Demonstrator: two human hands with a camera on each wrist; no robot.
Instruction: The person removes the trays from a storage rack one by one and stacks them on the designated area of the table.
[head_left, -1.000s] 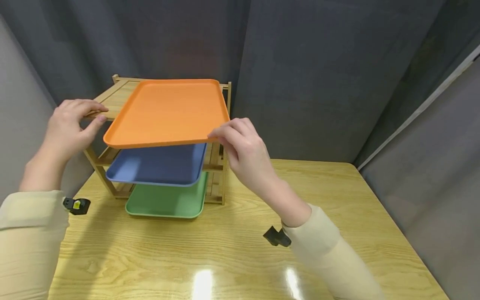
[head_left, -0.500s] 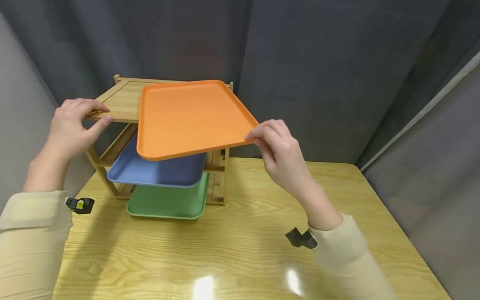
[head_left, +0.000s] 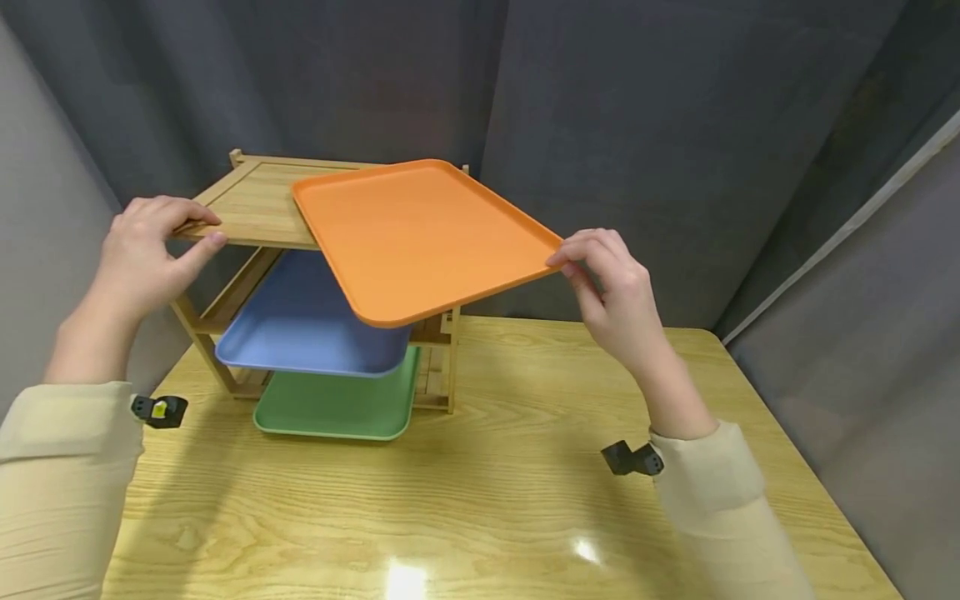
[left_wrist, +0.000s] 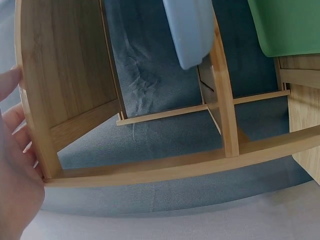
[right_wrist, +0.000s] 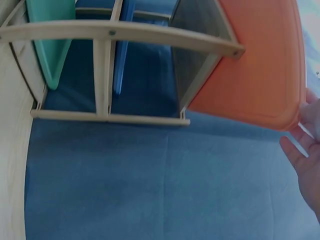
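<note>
An orange tray [head_left: 420,237] [right_wrist: 255,65] lies askew on the top of a bamboo rack [head_left: 247,204] [left_wrist: 70,85] [right_wrist: 125,35], its near right corner sticking far out past the rack. My right hand [head_left: 600,267] [right_wrist: 307,145] pinches that corner. My left hand [head_left: 153,242] [left_wrist: 15,165] grips the rack's top left front corner, thumb under the shelf edge. A blue tray [head_left: 307,325] [left_wrist: 190,30] rests on the middle shelf and a green tray [head_left: 337,404] [left_wrist: 285,25] on the bottom one.
The rack stands at the back left of a light wooden table [head_left: 487,500]. Dark grey curtains [head_left: 637,125] hang close behind and to the right. Both arms wear beige sleeves with small black wrist cameras [head_left: 633,458].
My right hand has swung the orange tray's near corner to the right and outward, turning the tray on the rack top. The left hand has kept its hold on the rack.
</note>
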